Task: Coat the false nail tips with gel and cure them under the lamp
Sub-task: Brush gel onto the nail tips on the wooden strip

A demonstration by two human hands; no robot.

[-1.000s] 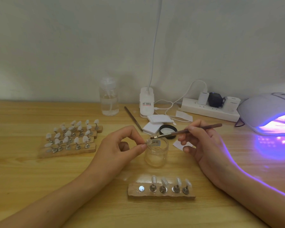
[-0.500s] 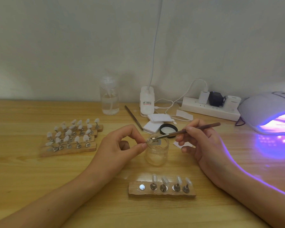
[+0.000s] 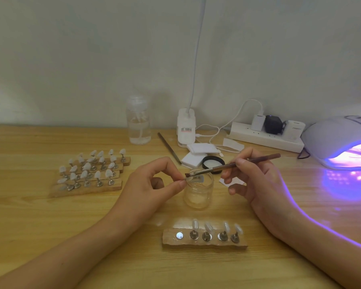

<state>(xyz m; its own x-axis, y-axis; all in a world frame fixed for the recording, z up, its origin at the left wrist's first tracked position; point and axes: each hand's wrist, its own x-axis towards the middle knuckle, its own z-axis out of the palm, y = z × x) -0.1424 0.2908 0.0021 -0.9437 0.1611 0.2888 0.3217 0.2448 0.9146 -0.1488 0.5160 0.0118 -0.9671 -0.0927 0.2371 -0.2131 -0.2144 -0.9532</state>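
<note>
Near edge: wooden holder (image 3: 204,243) carries 4 tips, 1 slot bare. Left hand (image 3: 154,184) pinches nail tip (image 3: 189,180) over gel jar (image 3: 198,189); right hand (image 3: 256,178) grips brush (image 3: 233,164). Risk: tip slips into jar, gel floods fingertips. Lamp (image 3: 342,142) glows at 2 o'clock.

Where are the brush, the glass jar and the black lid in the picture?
brush (image 3: 233,166): head view, on the middle of its shaft, left of the right hand.
glass jar (image 3: 198,195): head view, on its clear side wall.
black lid (image 3: 213,158): head view, on its far rim.
</note>
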